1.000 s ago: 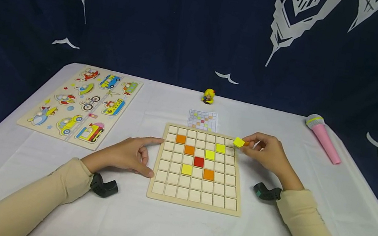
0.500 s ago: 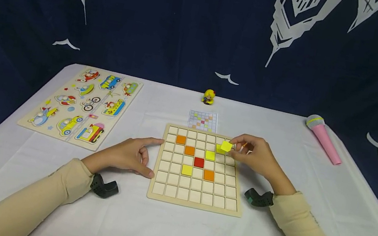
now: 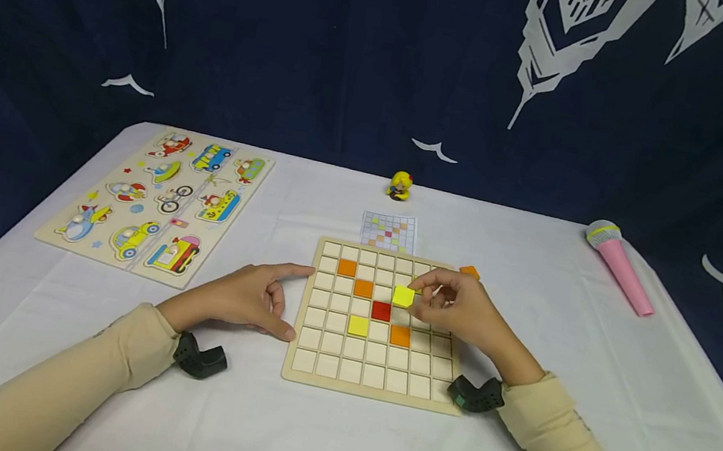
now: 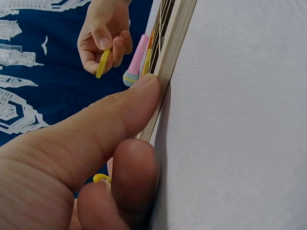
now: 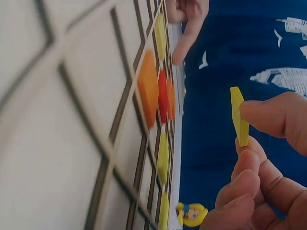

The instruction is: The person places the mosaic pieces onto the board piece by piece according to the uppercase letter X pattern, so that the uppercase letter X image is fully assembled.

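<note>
A square wooden grid board (image 3: 368, 392) lies on the white table. My left hand (image 3: 241, 293) touches its left edge with the index finger and thumb spread apart, and in the left wrist view the thumb (image 4: 139, 103) presses the board's side. My right hand (image 3: 465, 316) is over the board's right half, pinching a yellow square tile (image 3: 403, 296) between thumb and fingers. In the right wrist view that tile (image 5: 239, 117) is held clear of the grid. A red tile (image 3: 381, 310), several orange tiles (image 3: 363, 289) and a yellow tile (image 3: 358, 326) sit in cells.
Beyond the board lies a small printed grid card (image 3: 389, 230), with a yellow-haired figurine (image 3: 400, 185) behind it. One loose orange tile (image 3: 469, 272) is by the far right corner. A picture puzzle board (image 3: 154, 205) lies at left, a pink toy microphone (image 3: 619, 264) at right.
My right hand has moved left and nearer from the board's far right corner, carrying the yellow tile over the grid. The loose orange tile shows more fully. My left hand stays put.
</note>
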Available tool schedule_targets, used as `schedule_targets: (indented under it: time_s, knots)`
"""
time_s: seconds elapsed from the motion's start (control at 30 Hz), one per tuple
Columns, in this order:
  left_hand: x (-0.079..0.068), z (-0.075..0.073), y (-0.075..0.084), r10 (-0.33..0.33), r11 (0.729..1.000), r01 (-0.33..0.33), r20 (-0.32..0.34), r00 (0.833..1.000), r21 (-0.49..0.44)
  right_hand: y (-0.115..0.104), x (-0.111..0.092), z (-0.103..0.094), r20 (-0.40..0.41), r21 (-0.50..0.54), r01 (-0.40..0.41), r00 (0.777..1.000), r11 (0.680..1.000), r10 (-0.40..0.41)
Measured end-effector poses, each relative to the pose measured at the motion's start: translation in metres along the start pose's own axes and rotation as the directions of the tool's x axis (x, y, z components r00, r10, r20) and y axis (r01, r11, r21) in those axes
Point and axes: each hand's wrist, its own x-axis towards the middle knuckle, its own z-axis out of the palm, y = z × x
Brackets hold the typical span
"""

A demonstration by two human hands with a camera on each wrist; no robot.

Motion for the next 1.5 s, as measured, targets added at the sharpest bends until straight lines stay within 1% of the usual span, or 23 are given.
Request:
schedule_targets:
  time_s: [0.27, 0.43, 0.67, 0.9, 1.0, 1.1, 1.2, 1.37, 1.5]
  knots:
    - [0.001, 0.001, -0.003, 0.012, 1.0, -0.012, -0.001, 1.0, -0.002, -0.013, -0.001, 0.018, 0.052, -0.018, 0.013, 0.999, 1.0, -0.012]
    - [0.002, 0.0, -0.003, 0.004, 1.0, -0.005, 0.001, 1.0, 0.002, -0.02, 0.0, 0.029, 0.073, -0.045, 0.032, 0.997, 0.998, -0.029]
    - [0.001, 0.0, -0.001, 0.0, 1.0, 0.0, 0.001, 1.0, 0.009, -0.028, 0.0, 0.042, 0.113, -0.078, 0.01, 0.994, 0.997, -0.001]
    - [0.001, 0.0, 0.0, -0.007, 1.0, 0.007, -0.001, 1.0, 0.009, -0.031, 0.0, 0.054, 0.163, -0.103, 0.069, 0.985, 0.992, -0.052]
    - [0.001, 0.0, -0.001, -0.008, 1.0, 0.008, -0.001, 1.0, 0.01, -0.032, 0.001, 0.06, 0.176, -0.15, 0.09, 0.982, 0.985, -0.063]
    - [0.001, 0.0, -0.001, -0.007, 1.0, 0.007, -0.001, 1.0, 0.012, -0.035, 0.001, 0.065, 0.191, -0.196, 0.09, 0.98, 0.977, -0.052]
    - [0.001, 0.0, -0.001, -0.006, 1.0, 0.006, -0.002, 1.0, 0.015, -0.037, 0.001, 0.069, 0.205, -0.233, 0.108, 0.977, 0.966, -0.059]
    - [0.001, -0.001, 0.0, -0.011, 1.0, 0.011, -0.001, 1.0, 0.015, -0.038, 0.002, 0.073, 0.234, -0.267, 0.173, 0.966, 0.948, -0.111]
    - [0.001, 0.0, 0.001, -0.012, 1.0, 0.012, 0.002, 1.0, 0.014, -0.039, 0.003, 0.075, 0.25, -0.291, 0.19, 0.961, 0.938, -0.118]
